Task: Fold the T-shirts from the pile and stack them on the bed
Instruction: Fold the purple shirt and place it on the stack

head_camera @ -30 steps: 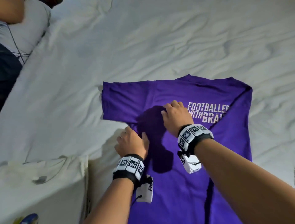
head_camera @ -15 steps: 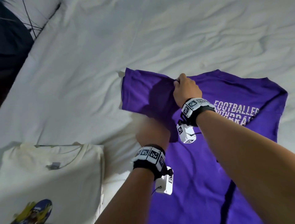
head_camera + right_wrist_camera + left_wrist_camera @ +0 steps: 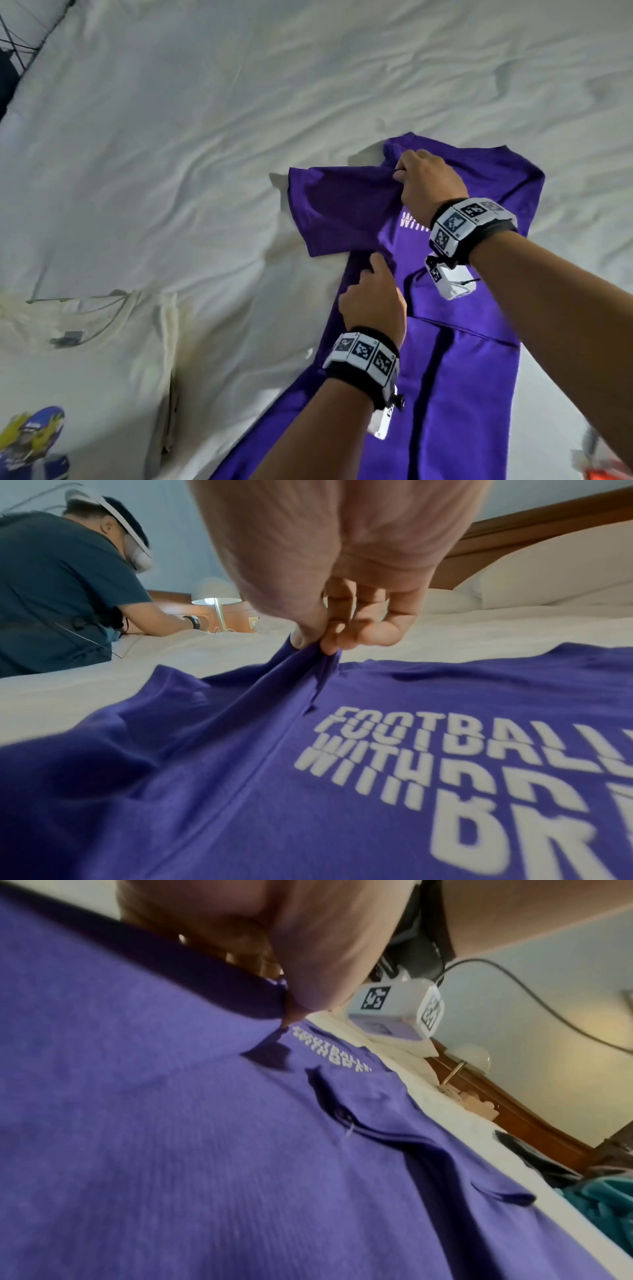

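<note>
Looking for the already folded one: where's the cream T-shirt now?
In the head view the cream T-shirt lies on the white bed at lower left, left of the purple T-shirt and apart from it.

Second person (image 3: 61, 588): at my ten o'clock in the right wrist view, dark teal shirt, white headset, leaning over the bed's far side.
Bedside lamp (image 3: 215, 601): lit, beside that person, at eleven o'clock.
Headboard (image 3: 534, 528): brown wood, at one o'clock.
Pillow (image 3: 555, 574): white, just below the headboard.
Cable (image 3: 534, 999): dark, crossing the pale blue wall.
</note>
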The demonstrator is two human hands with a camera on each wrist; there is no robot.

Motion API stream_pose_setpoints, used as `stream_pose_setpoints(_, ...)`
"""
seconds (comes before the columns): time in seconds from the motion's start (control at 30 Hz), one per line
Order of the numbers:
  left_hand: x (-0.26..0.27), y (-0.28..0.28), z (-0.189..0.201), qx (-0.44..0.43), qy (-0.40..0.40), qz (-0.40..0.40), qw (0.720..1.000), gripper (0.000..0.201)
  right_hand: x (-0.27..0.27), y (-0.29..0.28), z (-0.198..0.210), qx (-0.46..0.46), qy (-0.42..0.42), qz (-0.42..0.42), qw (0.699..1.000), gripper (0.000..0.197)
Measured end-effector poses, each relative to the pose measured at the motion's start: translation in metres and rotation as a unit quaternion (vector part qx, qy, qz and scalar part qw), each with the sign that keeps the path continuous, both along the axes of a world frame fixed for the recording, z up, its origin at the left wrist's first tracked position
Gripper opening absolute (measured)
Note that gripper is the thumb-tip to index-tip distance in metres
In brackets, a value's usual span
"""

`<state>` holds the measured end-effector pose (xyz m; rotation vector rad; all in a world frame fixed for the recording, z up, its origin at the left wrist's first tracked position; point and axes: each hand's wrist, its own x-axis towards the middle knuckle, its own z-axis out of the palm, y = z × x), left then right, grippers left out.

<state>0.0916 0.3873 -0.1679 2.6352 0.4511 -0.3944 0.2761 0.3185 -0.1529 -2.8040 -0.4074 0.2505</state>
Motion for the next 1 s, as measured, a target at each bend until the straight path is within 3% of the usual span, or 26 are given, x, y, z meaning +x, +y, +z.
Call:
stream_pose_setpoints(0.07, 0.001, -0.012, -0.005, -0.004, 0.034, -0.016, 0.999, 0.048, -0.002, -0.008, -0.002, -0.001, 0.022, 0.002, 1.0, 0.02)
stream_pose_setpoints(0.17, -0.006, -0.021, -0.014, 0.028, -0.02, 0.006, 0.999, 0.04, -0.023, -0.013, 0.0, -0.011, 0.035, 0.001, 0.999, 0.04)
stream_pose_setpoints(0.23, -0.018, -0.021, -0.016, 0.013, -0.027, -0.003, 1.0, 0.031, -0.055, -0.014, 0.002, 0.014, 0.01, 0.023, 1.0, 0.033)
stream_pose_setpoints(0.33, -0.046, -0.009, -0.02, 0.007, -0.003, -0.008, 1.0, 0.041, -0.123, -0.014, -0.002, -0.003, 0.02, 0.081, 0.997, 0.017)
stream_pose_setpoints(0.47, -0.1, 0.027, -0.029, 0.04, 0.002, -0.005, 0.999, 0.056, -0.209, -0.009, -0.017, -0.068, 0.1, 0.113, 0.986, 0.027)
stream_pose_setpoints(0.53, -0.134, 0.043, -0.03, 0.054, 0.025, -0.03, 0.998, 0.054, -0.241, -0.004, -0.018, -0.073, 0.127, 0.11, 0.983, 0.025)
stream_pose_setpoints(0.7, -0.21, 0.083, 0.002, 0.079, 0.046, -0.079, 0.993, 0.035, -0.301, 0.013, -0.02, -0.079, 0.177, 0.004, 0.981, 0.053)
stream_pose_setpoints(0.87, -0.264, 0.085, 0.024, 0.111, 0.108, -0.135, 0.979, 0.018, -0.331, 0.022, -0.018, 0.012, 0.196, -0.058, 0.979, 0.017)
stream_pose_setpoints(0.93, -0.277, 0.077, 0.038, 0.107, 0.161, -0.168, 0.967, 0.027, -0.334, 0.02, -0.017, 0.102, 0.195, -0.113, 0.969, 0.021)
stream_pose_setpoints(1.0, -0.286, 0.066, 0.041, 0.1, 0.167, -0.197, 0.961, 0.016, -0.334, 0.015, -0.016, 0.167, 0.179, -0.168, 0.955, 0.025)
